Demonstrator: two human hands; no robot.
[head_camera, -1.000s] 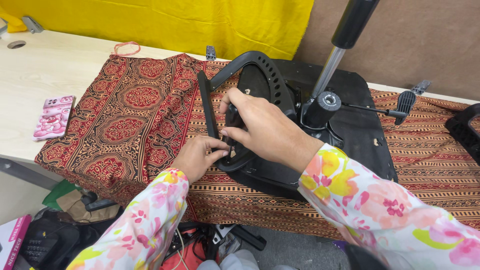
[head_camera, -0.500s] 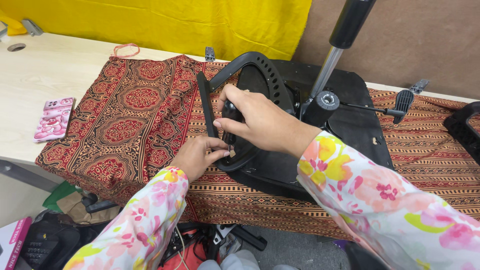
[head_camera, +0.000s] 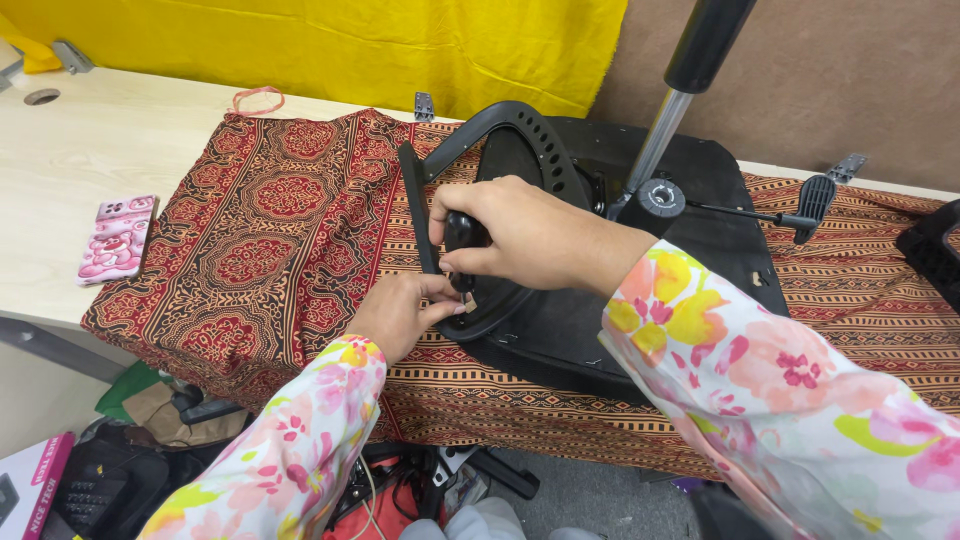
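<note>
On the cloth-covered bench, an upturned office chair seat lay. The right hand clamped a black screwdriver handle at the armrest bracket; the left hand pinched its tip. Keeping the driver square would help.

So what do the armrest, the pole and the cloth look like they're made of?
Armrest: likely moulded plastic, matt black, with rows of slots.
Pole: seemingly metal, its lower part shiny silver with bright glints; the upper sleeve is matt black, maybe plastic.
Cloth: woven fabric, probably cotton, matt, printed in red, black and tan, draping over the table edge.
Right hand grips a black knob, plastic by its dull sheen.
</note>
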